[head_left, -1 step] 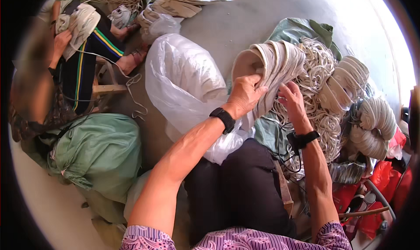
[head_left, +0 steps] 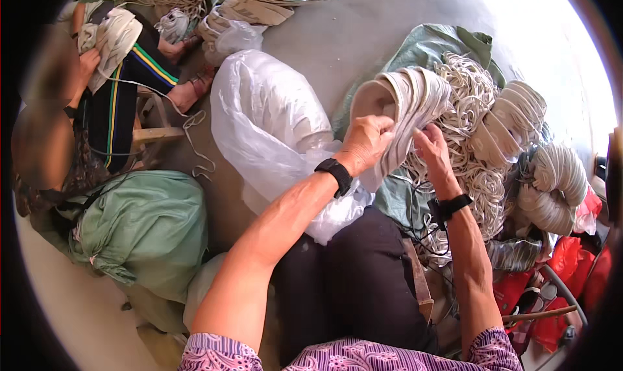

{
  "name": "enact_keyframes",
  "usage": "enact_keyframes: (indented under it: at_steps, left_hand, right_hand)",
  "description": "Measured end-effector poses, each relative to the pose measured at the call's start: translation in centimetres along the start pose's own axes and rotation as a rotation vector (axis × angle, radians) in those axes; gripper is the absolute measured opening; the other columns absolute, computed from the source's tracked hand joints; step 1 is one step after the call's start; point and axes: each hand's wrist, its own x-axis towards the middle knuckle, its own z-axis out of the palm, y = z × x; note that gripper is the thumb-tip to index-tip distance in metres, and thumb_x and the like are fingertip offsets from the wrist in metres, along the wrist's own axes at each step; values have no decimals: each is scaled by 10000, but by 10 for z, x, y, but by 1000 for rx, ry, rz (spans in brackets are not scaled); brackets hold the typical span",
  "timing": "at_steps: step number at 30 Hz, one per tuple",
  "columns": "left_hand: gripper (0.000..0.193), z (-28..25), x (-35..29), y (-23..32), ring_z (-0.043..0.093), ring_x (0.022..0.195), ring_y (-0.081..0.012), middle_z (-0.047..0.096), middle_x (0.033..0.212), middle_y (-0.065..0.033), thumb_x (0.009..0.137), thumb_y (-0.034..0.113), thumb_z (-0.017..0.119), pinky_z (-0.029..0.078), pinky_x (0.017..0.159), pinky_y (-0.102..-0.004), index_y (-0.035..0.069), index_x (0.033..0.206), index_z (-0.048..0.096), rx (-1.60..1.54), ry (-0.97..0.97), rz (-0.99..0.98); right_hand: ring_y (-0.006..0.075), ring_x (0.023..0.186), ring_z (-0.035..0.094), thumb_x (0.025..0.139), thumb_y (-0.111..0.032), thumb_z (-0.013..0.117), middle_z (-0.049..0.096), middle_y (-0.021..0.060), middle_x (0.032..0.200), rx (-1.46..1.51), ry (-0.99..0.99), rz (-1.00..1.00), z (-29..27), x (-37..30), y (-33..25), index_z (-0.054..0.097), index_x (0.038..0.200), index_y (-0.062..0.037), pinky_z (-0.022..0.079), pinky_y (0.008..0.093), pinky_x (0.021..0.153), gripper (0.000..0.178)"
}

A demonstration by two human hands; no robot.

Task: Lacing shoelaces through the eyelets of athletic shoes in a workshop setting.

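A nested stack of beige shoe uppers [head_left: 410,102] stands tilted in front of me. My left hand [head_left: 368,141] is closed on the near left edge of the stack, thumb and fingers pinched together. At the stack's right side is my right hand [head_left: 433,152], its fingers curled in; what they hold, if anything, is too small to make out. Behind and right of that hand lies a big heap of whitish laces [head_left: 477,105]. A clear plastic bag [head_left: 266,111] with pale stacked pieces inside rests left of the uppers, against my knee.
More stacks of uppers [head_left: 509,124] lie right of the laces, on green sheeting [head_left: 431,43]. A stuffed green sack [head_left: 146,225] stands at left. Beyond it a seated co-worker [head_left: 130,98] holds uppers and a trailing lace. Red bags [head_left: 564,257] sit at lower right.
The view has shifted slightly. My left fingers have drawn together at the stack's edge, and my right fingers have curled in a little beside it.
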Motion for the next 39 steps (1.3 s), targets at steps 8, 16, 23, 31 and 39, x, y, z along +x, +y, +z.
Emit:
enact_keyframes:
  at_steps: [8, 16, 23, 31, 39]
  left_hand:
    - [295, 35, -12, -46, 640, 766, -256, 630, 763, -174, 805, 204, 602, 508, 738, -343, -19, 997, 621, -82, -180, -104]
    - [358, 36, 35, -61, 492, 530, -268, 479, 563, -181, 843, 269, 606, 422, 542, -396, -19, 671, 482, -22, 65, -203]
    - [334, -2, 20, -58, 339, 495, -102, 375, 521, -51, 843, 174, 604, 330, 463, -313, 11, 612, 425, 12, 218, -110]
    - [155, -114, -12, 32, 433, 690, -41, 531, 722, 44, 913, 137, 586, 399, 624, -215, -7, 932, 643, -112, 44, -94]
    - [238, -167, -64, 88, 518, 784, -66, 594, 843, 32, 926, 238, 598, 440, 724, -227, 29, 1028, 648, -120, 111, 60]
  right_hand:
    - [140, 723, 527, 774, -255, 740, 552, 76, 890, -258, 238, -153, 17, -4, 24, 398, 1303, 7, 471, 291, 639, 682]
    - [179, 665, 551, 729, -53, 643, 508, 76, 865, -393, 211, -215, 41, 10, 29, 415, 1286, -92, 486, 331, 644, 603]
    - [288, 832, 590, 728, 7, 573, 535, 143, 966, -597, 91, -269, 32, 13, 42, 381, 1324, -146, 491, 395, 734, 645]
    - [193, 912, 560, 815, -241, 691, 552, 106, 1012, -151, -60, -281, 37, -3, -43, 434, 1308, -46, 470, 328, 808, 589]
    - [85, 877, 567, 794, -62, 727, 626, 20, 970, 480, -253, -521, 74, -60, -184, 580, 1104, -9, 458, 228, 807, 347]
